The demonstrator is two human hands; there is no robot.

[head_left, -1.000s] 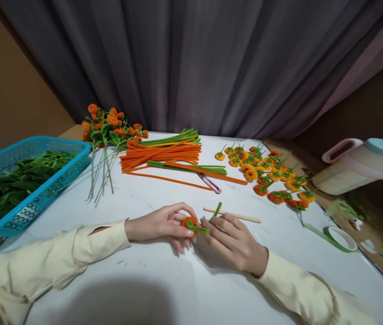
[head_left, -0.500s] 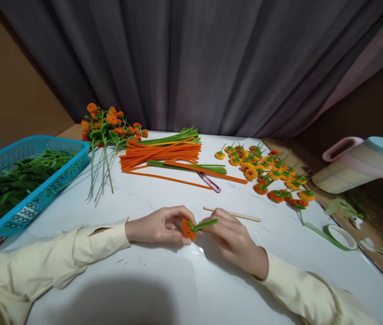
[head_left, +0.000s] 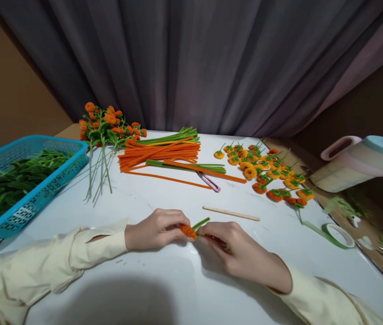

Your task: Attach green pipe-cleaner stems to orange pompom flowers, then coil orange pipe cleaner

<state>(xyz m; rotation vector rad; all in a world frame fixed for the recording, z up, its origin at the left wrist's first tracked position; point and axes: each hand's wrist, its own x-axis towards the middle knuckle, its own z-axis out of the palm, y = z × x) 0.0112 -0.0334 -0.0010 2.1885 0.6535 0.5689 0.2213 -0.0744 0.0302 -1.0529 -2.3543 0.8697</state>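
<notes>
From where I stand, the left hand (head_left: 159,229) pinches a small orange flower head (head_left: 188,232) between thumb and fingers just above the white desk (head_left: 151,282), while the right hand (head_left: 237,246), its fingertips pressed together, grips the green base on the flower's near side to it, a green strip (head_left: 201,222) poking up between the two. A wooden stick (head_left: 231,213) lies just beyond the right hand, yellow and orange flower heads (head_left: 250,173) farther past it, and a blue basket (head_left: 47,192) of leaves (head_left: 18,183) sits well left of the left hand.
</notes>
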